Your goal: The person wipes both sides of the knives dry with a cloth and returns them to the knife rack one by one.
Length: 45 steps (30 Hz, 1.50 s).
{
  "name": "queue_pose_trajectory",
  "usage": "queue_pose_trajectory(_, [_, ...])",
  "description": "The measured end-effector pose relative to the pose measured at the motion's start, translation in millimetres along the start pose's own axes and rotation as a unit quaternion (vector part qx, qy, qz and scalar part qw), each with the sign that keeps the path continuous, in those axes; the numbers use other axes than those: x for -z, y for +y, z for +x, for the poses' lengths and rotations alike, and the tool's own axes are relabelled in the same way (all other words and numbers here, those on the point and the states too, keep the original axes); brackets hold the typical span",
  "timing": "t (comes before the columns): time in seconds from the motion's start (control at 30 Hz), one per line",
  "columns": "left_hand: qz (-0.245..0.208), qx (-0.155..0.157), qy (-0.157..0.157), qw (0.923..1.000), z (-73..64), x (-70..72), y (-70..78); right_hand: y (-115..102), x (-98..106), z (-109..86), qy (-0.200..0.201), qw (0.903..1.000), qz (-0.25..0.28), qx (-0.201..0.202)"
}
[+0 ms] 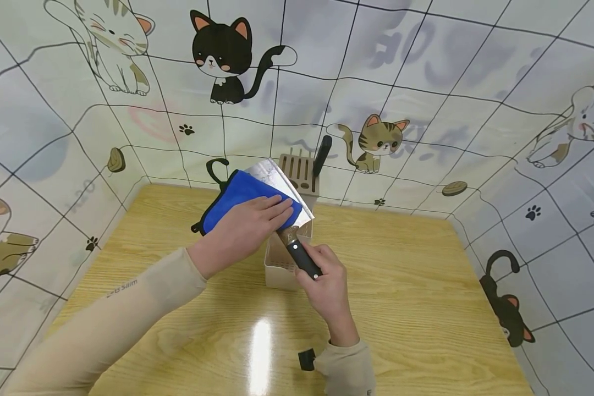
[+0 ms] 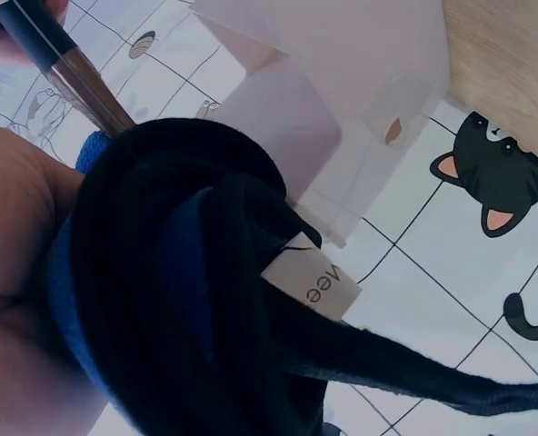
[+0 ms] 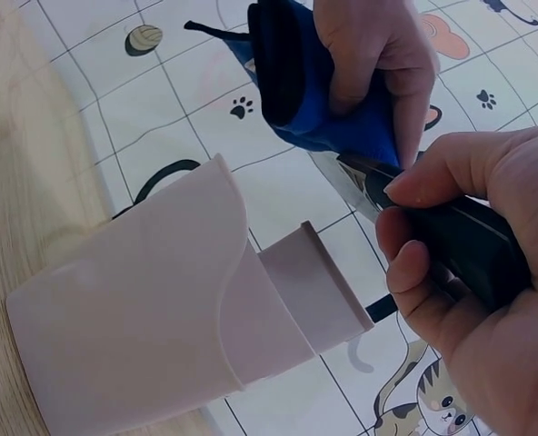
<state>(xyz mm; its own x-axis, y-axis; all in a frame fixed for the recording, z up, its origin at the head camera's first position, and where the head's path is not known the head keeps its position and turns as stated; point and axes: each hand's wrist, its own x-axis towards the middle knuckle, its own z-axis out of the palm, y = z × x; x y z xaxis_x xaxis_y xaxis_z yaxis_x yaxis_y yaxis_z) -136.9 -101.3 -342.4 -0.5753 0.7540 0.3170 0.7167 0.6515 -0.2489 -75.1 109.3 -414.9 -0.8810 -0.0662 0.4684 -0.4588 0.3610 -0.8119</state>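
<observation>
In the head view my right hand [image 1: 329, 283] grips the black handle of a cleaver [image 1: 304, 259], its broad shiny blade tilted up and to the left. A blue cloth [image 1: 227, 201] with black edging lies over part of the blade. My left hand [image 1: 242, 225] holds this cloth against the metal, thumb and fingers on either side of it in the right wrist view. Folds of the cloth [image 2: 187, 254] and a small white label [image 2: 313, 277] fill the left wrist view. Below and behind the cleaver stands a pale knife holder [image 3: 133, 309].
A slotted brown top [image 1: 297, 168] covers the holder's rear part, where a black-handled knife [image 1: 323, 155] stands. The holder's lower front section is open-topped. A wooden table [image 1: 401, 308] meets cat-printed sheeting [image 1: 307, 66] behind. A small black piece [image 1: 306, 359] shows beside my right cuff.
</observation>
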Motion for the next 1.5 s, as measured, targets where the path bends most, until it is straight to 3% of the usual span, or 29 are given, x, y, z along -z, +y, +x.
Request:
queue_pose_trajectory(0.23, [0.003,-0.028,-0.035,0.9990,3.9,6.3,2.0,1.8,1.2,-1.0,-0.010,0.9998,-0.012,0.010])
queue_pose_trajectory(0.4, [0.003,-0.035,-0.043,0.9984,6.7,8.7,2.7,0.6,3.0,-1.7,-0.016,0.9996,-0.022,0.009])
queue_pose_trajectory(0.73, [0.001,0.014,-0.042,0.9990,2.9,4.0,-9.3,1.6,-1.0,-3.7,-0.003,0.9998,-0.009,0.018])
queue_pose_trajectory(1.0, [-0.003,0.048,-0.018,0.9987,0.7,-4.3,-32.9,1.9,-1.7,-4.9,0.000,0.9998,0.002,0.020])
queue_pose_trajectory(1.3, [-0.022,0.104,-0.037,0.9936,-0.7,-7.9,-60.9,4.8,-3.2,-4.1,-0.006,0.9998,0.008,0.018])
queue_pose_trajectory(1.5, [-0.040,0.108,-0.031,0.9929,-3.9,-11.0,-61.5,4.3,-3.6,-3.3,-0.008,0.9998,0.010,0.017])
